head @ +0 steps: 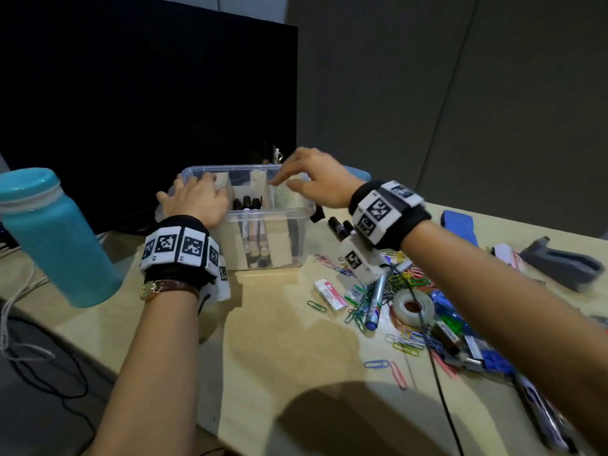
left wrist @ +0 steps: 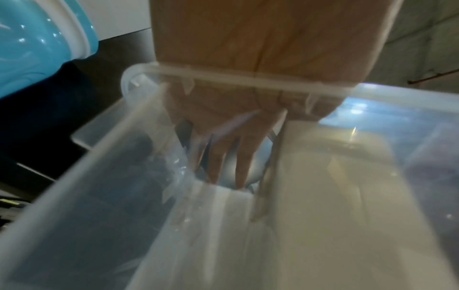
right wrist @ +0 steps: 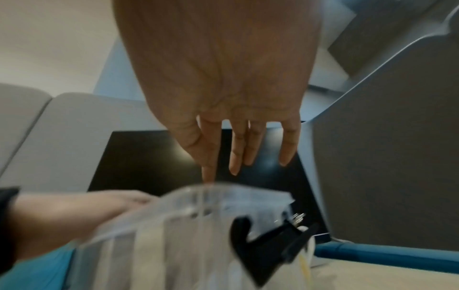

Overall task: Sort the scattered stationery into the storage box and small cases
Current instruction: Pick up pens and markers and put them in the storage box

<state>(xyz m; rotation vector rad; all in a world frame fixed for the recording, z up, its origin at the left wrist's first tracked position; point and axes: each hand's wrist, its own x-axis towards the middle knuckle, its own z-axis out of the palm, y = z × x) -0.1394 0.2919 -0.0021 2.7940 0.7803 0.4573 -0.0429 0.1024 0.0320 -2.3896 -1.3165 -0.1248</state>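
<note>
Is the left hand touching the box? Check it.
Touching: in the left wrist view the left hand drapes over the box rim, fingers inside.

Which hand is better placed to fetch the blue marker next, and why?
Right. The right hand is open and on the side of the blue marker; the left hand rests on the storage box, steadying it.

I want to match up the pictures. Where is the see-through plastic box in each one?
Head: the clear storage box sits mid-frame on the desk, under both hands.
Left wrist: its rim and walls fill most of the picture.
Right wrist: it is blurred at bottom centre.
Shared landmark: the left hand on the box's left end.
</note>
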